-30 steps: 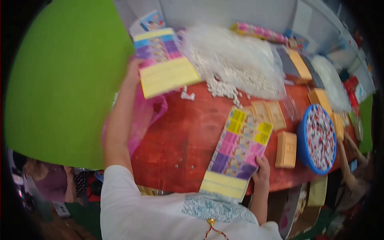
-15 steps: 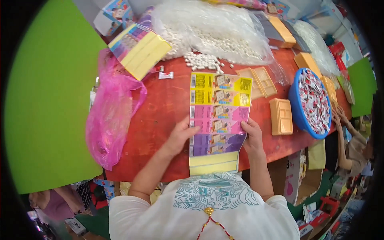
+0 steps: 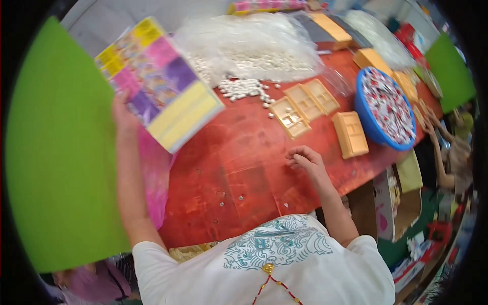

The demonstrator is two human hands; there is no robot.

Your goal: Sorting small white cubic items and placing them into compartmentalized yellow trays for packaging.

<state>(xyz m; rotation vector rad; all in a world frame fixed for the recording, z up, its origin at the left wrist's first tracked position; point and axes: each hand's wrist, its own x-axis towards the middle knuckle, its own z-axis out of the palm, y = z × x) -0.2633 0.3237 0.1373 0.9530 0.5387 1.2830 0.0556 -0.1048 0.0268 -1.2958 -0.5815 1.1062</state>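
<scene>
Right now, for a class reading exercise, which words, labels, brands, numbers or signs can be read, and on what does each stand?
None can be read reliably.
Printed sheet in the left hand: print too blurred.
White shirt: teal wave pattern, marks within it unclear.
Small wrapped pieces in the blue basin: any lettering too small.
Pink-and-yellow package at the back: too small.

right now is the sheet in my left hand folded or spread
Spread: the sheet is opened out, yellow, pink and purple bands showing.
</scene>
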